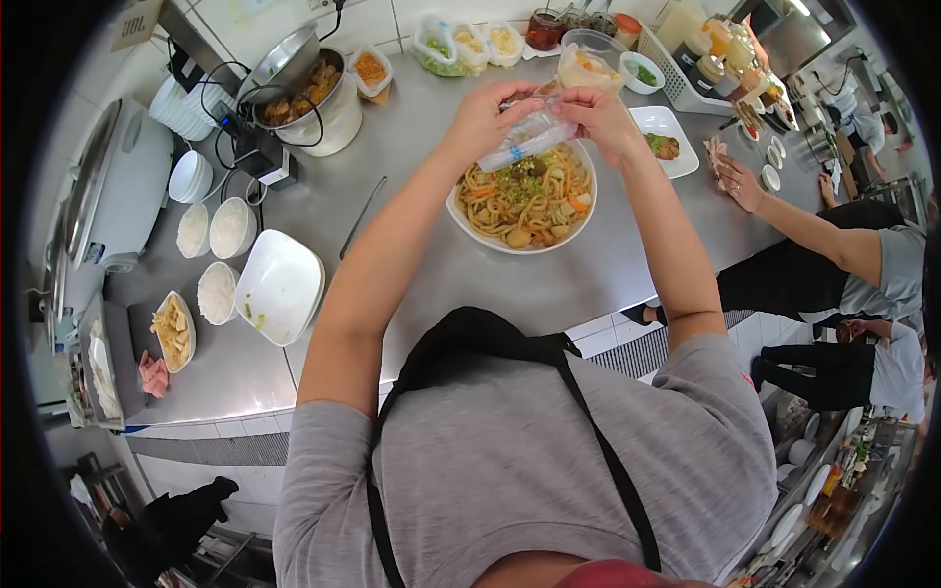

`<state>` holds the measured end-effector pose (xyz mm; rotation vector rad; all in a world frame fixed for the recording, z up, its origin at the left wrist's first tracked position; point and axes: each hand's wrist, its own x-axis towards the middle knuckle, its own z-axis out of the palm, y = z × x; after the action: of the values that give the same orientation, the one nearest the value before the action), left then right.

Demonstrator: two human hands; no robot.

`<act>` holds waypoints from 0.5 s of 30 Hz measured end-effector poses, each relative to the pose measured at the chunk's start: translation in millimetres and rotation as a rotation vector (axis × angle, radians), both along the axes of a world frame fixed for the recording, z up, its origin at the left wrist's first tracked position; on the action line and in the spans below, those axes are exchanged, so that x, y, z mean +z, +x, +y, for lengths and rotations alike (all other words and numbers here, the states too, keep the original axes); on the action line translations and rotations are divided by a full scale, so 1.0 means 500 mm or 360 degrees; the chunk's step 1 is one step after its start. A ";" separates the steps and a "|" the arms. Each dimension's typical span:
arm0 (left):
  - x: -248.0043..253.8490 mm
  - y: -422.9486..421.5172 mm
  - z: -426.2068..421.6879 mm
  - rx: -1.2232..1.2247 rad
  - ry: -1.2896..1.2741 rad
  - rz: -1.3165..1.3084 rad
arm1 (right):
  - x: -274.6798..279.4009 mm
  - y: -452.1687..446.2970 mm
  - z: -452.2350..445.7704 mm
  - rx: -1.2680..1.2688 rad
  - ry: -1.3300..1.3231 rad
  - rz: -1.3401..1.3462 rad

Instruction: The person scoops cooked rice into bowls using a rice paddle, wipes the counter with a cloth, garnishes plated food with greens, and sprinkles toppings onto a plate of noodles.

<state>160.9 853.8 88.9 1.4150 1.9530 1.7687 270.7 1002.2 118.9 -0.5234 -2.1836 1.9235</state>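
Note:
Over the far rim of a white bowl (461, 218) of noodles (534, 208), both my hands grip a clear plastic bag (527, 135). The fingers of my left hand (485, 120) are closed on its left side, near the top. On the bag's right edge, my right hand (600, 116) pinches with thumb and fingers. Part of the bag hangs down just above the noodles, which have carrot pieces and chopped green topping. What the bag holds is hard to make out. A clear tub (588, 71) of pale food stands just behind my right hand.
To the right are a white plate (676, 162) with food and a co-worker's hand (735, 176) holding a pinkish cloth. On the left stand rice bowls (230, 227), a white dish (279, 289) and a pot (338, 113). A metal utensil (363, 218) lies beside my left forearm.

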 end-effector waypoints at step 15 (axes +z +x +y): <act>0.012 0.000 -0.013 -0.0016 -0.0125 0.0071 | 0.034 0.005 0.020 0.0034 0.0377 -0.0145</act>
<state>160.6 847.3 95.0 1.4483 2.0099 1.6509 273.1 1012.4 135.7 -0.5573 -2.4406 1.6485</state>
